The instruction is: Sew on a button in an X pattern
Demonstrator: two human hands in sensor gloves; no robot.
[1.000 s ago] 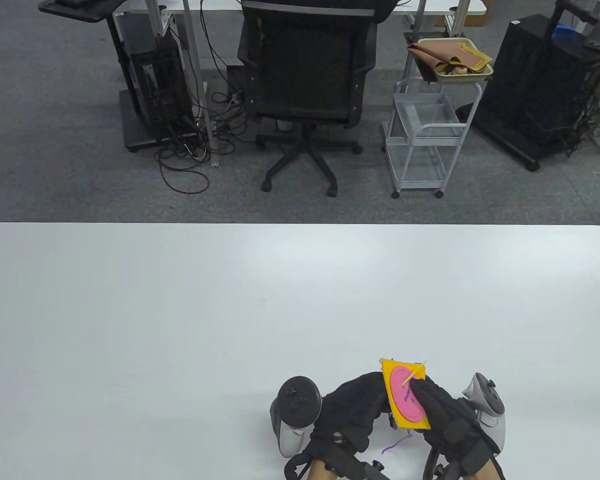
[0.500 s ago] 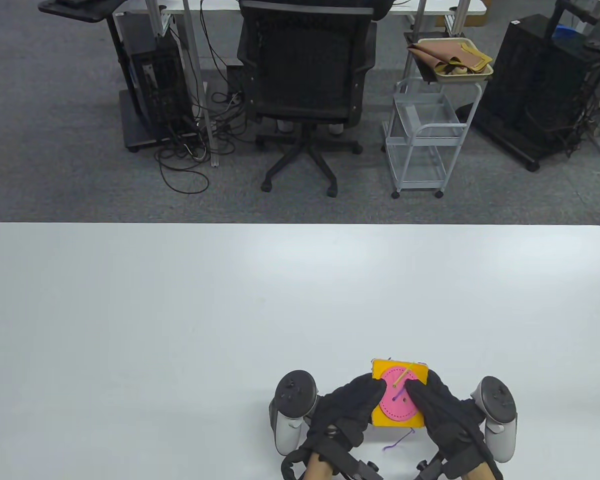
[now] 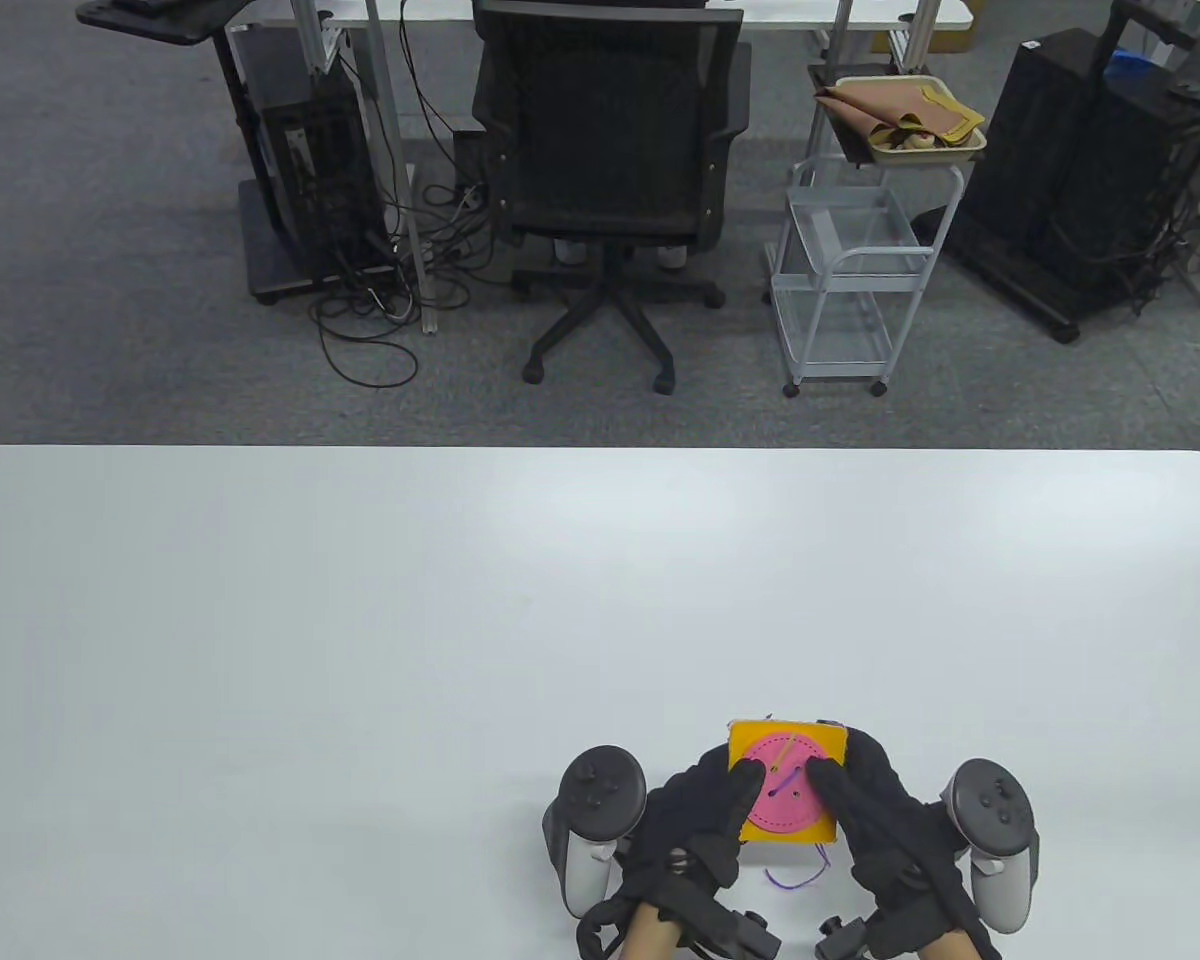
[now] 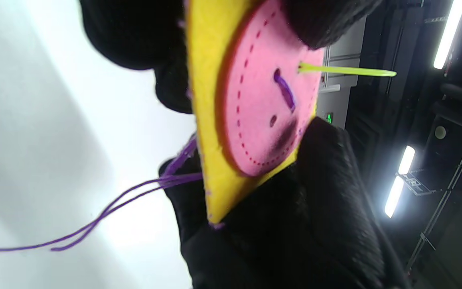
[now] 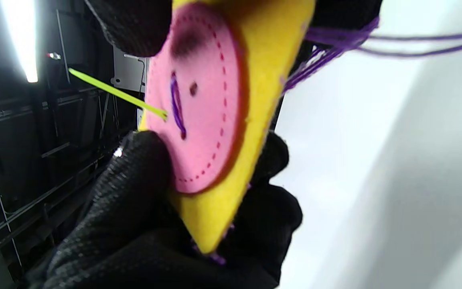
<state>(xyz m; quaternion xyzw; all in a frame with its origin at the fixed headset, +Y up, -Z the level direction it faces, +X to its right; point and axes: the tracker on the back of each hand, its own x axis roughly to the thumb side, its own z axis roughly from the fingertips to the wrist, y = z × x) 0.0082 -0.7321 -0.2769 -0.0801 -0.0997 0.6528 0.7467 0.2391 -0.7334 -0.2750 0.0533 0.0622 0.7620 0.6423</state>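
Note:
A yellow felt square (image 3: 747, 740) with a pink button (image 3: 786, 802) on it is held just above the table near its front edge. My left hand (image 3: 712, 808) pinches its left side, thumb on the button. My right hand (image 3: 850, 795) pinches the right side the same way. A yellow-green needle (image 3: 786, 756) sticks out of one button hole, and neither hand touches it. One purple stitch (image 4: 285, 90) joins two holes and another hole (image 4: 273, 120) is bare. Purple thread (image 3: 796, 880) hangs from the back of the felt (image 4: 211, 120).
The white table (image 3: 360, 650) spreads out beyond the hands. Past its far edge stand a black office chair (image 3: 610, 150) and a white wire cart (image 3: 840, 270) on the carpet.
The felt square has turned from edge-on and tilted to facing up, and shifted slightly left. My right fingers have left the needle and now pinch the felt's right side.

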